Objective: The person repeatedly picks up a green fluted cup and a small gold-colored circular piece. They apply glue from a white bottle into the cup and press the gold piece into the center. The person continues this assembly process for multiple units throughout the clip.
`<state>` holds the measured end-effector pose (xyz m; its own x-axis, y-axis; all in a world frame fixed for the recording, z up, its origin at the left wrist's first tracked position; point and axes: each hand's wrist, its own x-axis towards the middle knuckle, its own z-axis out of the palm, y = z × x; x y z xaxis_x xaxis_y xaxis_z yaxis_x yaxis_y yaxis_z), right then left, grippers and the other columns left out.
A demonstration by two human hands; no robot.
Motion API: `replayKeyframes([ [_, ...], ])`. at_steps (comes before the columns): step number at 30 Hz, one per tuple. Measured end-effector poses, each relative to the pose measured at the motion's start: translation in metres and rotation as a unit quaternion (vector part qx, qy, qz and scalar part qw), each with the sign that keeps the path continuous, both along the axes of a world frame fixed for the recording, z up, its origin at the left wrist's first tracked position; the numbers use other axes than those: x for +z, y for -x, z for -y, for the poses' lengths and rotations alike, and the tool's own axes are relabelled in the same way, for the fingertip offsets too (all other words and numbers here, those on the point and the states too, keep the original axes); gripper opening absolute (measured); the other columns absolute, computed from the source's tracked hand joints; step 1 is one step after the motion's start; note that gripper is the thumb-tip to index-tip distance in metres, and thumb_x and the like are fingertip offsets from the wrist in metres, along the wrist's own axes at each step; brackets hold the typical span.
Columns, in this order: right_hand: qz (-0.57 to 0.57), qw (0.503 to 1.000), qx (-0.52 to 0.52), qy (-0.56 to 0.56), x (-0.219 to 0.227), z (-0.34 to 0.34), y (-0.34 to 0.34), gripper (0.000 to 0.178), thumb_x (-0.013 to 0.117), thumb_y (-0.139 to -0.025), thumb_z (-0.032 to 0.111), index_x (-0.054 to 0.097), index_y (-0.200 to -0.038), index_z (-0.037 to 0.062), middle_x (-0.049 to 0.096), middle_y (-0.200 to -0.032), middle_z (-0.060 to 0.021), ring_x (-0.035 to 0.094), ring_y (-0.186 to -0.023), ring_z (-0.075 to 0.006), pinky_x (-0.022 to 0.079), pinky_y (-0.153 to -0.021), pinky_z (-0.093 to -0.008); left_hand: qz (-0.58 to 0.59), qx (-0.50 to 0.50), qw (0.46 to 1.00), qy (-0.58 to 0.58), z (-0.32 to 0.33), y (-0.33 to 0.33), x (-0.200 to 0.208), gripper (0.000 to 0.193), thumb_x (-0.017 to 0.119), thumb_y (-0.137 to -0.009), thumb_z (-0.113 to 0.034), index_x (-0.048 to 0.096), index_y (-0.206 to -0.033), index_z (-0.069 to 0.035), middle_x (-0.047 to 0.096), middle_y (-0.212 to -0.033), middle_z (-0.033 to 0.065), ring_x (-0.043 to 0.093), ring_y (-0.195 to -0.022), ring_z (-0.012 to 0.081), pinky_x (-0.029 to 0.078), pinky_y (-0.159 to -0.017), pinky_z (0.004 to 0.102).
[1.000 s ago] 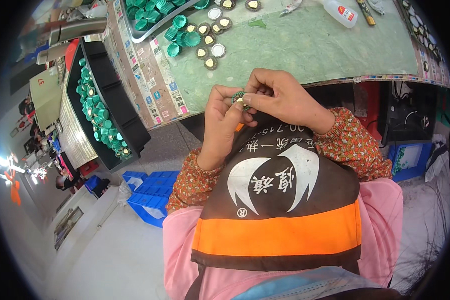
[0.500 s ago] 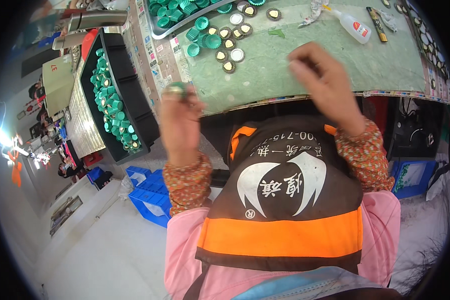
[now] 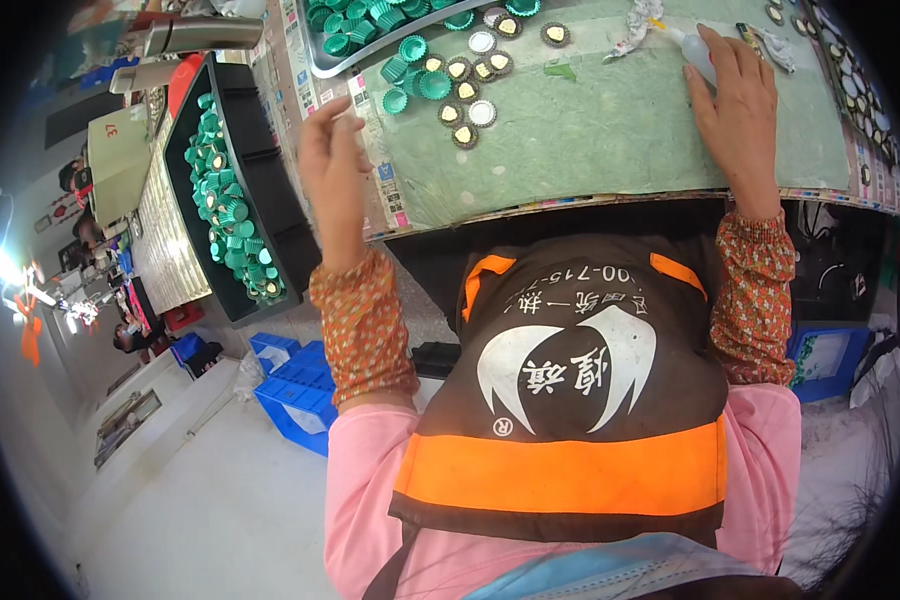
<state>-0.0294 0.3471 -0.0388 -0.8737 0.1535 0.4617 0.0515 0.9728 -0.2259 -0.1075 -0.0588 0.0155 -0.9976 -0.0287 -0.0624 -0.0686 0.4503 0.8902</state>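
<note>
My right hand (image 3: 742, 118) lies over a white squeeze bottle (image 3: 697, 54) on the green-covered table, with its thumb and fingers around the bottle's body. The nozzle points away to the left, beside a crumpled white wrapper (image 3: 635, 30). My left hand (image 3: 334, 160) is raised near the table's left edge, its fingers loosely bent and apart, with nothing visible in them. Green fluted cups (image 3: 433, 85) and small dark scalloped discs (image 3: 466, 91) with pale centres lie between the hands, farther back.
A grey tray (image 3: 335, 62) of green cups stands at the back left. Left of the table, a black bin (image 3: 260, 165) holds many more. Dark discs (image 3: 855, 95) line the far right. Blue crates (image 3: 295, 385) stand on the floor at the left.
My right hand has moved right, onto the squeeze bottle. The green cup in my left hand is gone from it, and that hand has shifted slightly up and left.
</note>
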Motion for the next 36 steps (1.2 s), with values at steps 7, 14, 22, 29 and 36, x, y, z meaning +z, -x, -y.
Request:
replayKeyframes([
  [7,0.004,1.0,0.01,0.026,0.002,-0.009,0.0,0.037,0.066,-0.089,0.015,0.063,-0.125,0.009,0.064,-0.115,-0.0132,0.058,-0.109,-0.0347,0.048,-0.094,-0.0432,-0.126,-0.107,0.939,0.3,-0.015,0.015,-0.031,0.02,0.067,-0.09,-0.016,0.063,-0.105,-0.004,0.066,-0.098,0.0122,0.063,-0.081,0.0326,0.048,-0.075,0.0418],
  [14,0.029,0.949,-0.027,0.314,0.026,0.021,-0.017,0.025,0.067,-0.094,0.017,0.067,-0.115,0.0032,0.07,-0.099,-0.0093,0.065,-0.086,-0.0209,0.052,-0.083,-0.035,0.021,-0.063,0.988,-0.141,-0.029,-0.014,-0.023,0.02,0.054,-0.101,-0.009,0.052,-0.121,-0.009,0.067,-0.093,0.0067,0.06,-0.074,0.0097,0.05,-0.06,0.0227],
  [22,0.191,0.722,0.135,0.651,0.059,0.099,-0.023,0.033,0.071,-0.092,0.013,0.058,-0.121,0.0031,0.064,-0.094,-0.0003,0.059,-0.083,-0.0071,0.048,-0.072,-0.023,0.183,-0.164,0.945,-0.217,-0.081,-0.062,0.011,0.023,0.05,-0.1,-0.005,0.049,-0.122,-0.012,0.062,-0.089,0.0036,0.06,-0.07,0.0068,0.049,-0.057,0.0203],
  [29,0.196,0.683,0.185,0.679,0.054,0.131,-0.026,0.029,0.073,-0.09,0.01,0.058,-0.114,0.0042,0.062,-0.095,-0.0006,0.059,-0.083,-0.006,0.049,-0.071,-0.0232,0.224,-0.21,0.915,-0.26,-0.09,-0.083,0.006,0.025,0.054,-0.102,-0.012,0.048,-0.126,-0.009,0.061,-0.097,0.0038,0.06,-0.074,0.0075,0.053,-0.059,0.0217],
  [36,0.161,0.747,0.171,0.622,0.046,0.135,-0.032,0.028,0.073,-0.086,0.01,0.058,-0.11,0.003,0.064,-0.089,-0.007,0.061,-0.08,-0.0122,0.052,-0.069,-0.0307,0.332,-0.19,0.82,-0.426,-0.077,-0.094,0.0,0.043,0.058,-0.102,-0.017,0.041,-0.14,-0.008,0.059,-0.108,0.0074,0.063,-0.086,0.0125,0.063,-0.071,0.032],
])
